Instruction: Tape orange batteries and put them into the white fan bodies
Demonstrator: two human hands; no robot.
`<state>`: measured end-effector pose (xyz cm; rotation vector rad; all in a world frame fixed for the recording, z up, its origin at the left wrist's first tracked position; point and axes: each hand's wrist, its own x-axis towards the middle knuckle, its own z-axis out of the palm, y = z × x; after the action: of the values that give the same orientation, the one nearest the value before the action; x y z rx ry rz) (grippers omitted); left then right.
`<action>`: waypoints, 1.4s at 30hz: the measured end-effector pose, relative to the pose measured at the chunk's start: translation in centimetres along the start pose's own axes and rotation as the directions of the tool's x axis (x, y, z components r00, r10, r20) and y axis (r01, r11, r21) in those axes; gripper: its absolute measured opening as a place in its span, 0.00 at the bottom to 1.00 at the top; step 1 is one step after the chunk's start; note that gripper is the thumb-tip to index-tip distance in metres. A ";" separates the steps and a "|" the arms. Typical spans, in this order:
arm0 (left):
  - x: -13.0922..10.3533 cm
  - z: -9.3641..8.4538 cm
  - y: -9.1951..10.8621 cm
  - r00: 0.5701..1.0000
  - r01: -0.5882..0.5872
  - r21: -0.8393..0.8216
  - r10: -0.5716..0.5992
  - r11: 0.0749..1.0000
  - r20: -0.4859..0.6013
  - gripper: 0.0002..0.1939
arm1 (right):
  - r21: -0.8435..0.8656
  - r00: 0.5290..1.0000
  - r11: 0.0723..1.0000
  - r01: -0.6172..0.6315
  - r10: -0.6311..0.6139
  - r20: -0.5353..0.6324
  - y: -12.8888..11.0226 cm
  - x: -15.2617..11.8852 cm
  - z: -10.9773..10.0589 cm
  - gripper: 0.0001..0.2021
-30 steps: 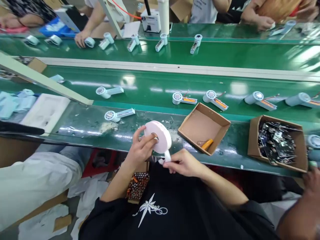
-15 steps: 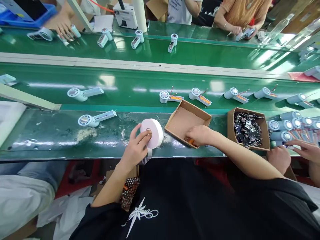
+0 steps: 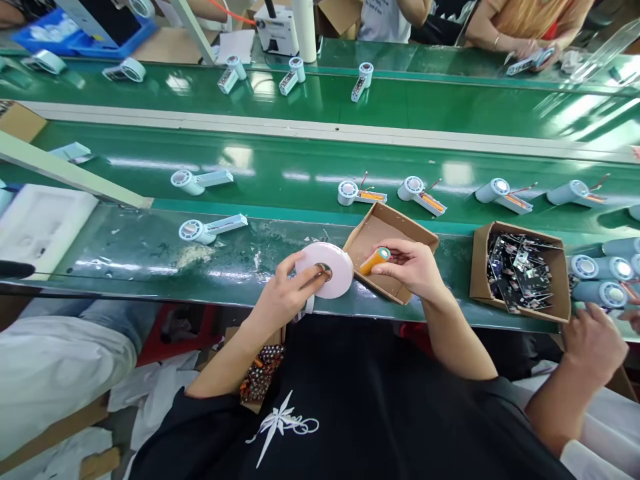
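A white roll of tape (image 3: pixel 341 270) is gripped in my left hand (image 3: pixel 287 293), with fingers pushed into its core hole; a loose strip hangs from its lower edge. Between thumb and fingers my right hand (image 3: pixel 413 267) holds an orange cylindrical battery cell (image 3: pixel 374 260), tilted, its pale end facing up and to the right. That hand is over an open cardboard box (image 3: pixel 387 220), just right of the roll. On the bench to the left of my left hand lies a light-blue fan housing with an open handle (image 3: pixel 197 231).
Several fan housings with orange cells and wires, such as this one (image 3: pixel 413 189), lie on the green belt (image 3: pixel 280 153). A box of circuit boards (image 3: pixel 480 267) stands to the right, near a co-worker's hand (image 3: pixel 595 340). Other people sit across. A white foam tray (image 3: pixel 45 220) is at left.
My right hand has risen from inside the cardboard box with an orange battery cell. My left hand keeps the tape roll, now turned flatter toward the camera. The view has shifted a little.
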<state>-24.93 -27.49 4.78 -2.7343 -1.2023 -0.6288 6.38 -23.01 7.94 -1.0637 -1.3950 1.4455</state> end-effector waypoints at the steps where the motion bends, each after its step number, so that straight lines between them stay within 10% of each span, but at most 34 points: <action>1: 0.2 -0.2 0.1 1.000 -0.003 0.002 0.003 1.000 0.019 0.28 | -0.032 1.000 0.999 -0.014 0.013 -0.024 0.1 -0.1 0.2 0.25; 11: 3.0 -1.6 0.7 0.978 -0.210 0.136 0.210 0.968 0.009 0.23 | -0.438 0.988 0.898 -0.049 0.108 0.111 -0.2 -0.5 -0.1 0.16; 16: 4.2 -2.0 1.2 0.971 -0.215 0.224 0.232 0.951 -0.052 0.20 | -0.037 0.986 0.989 -0.144 0.141 -0.091 1.0 -0.2 1.1 0.26; 21: 4.3 -0.9 2.9 0.988 -0.020 0.201 0.050 0.979 -0.148 0.20 | 0.318 0.809 0.938 0.136 0.080 -0.582 3.1 -0.9 5.3 0.28; 28: 3.4 2.7 5.9 0.957 0.221 0.076 -0.201 0.972 -0.211 0.21 | 0.344 0.691 0.872 0.349 0.008 -0.722 4.7 -1.2 8.3 0.29; 32: 2.3 3.3 7.0 0.940 0.283 -0.019 -0.282 0.959 -0.193 0.28 | 0.428 0.793 0.869 0.250 0.070 -0.605 3.3 0.2 6.9 0.31; 35: 0.1 2.6 6.1 0.943 0.318 -0.085 -0.324 0.944 -0.075 0.27 | 0.410 0.847 0.888 0.208 0.046 -0.529 2.2 1.3 3.7 0.35; 39: -4.3 2.0 2.1 0.890 0.449 -0.065 -0.441 0.891 0.112 0.24 | 0.274 0.652 0.877 0.395 -0.057 -0.756 1.8 2.1 0.0 0.30; 42: -7.4 1.1 -2.7 0.848 0.500 -0.123 -0.457 0.857 0.268 0.34 | 0.190 0.615 0.919 0.346 -0.069 -0.785 1.5 1.4 -0.2 0.31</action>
<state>-31.02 -30.44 0.52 -2.7124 -2.0236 -0.4905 6.16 -21.61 6.44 -1.0615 -0.5906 0.8146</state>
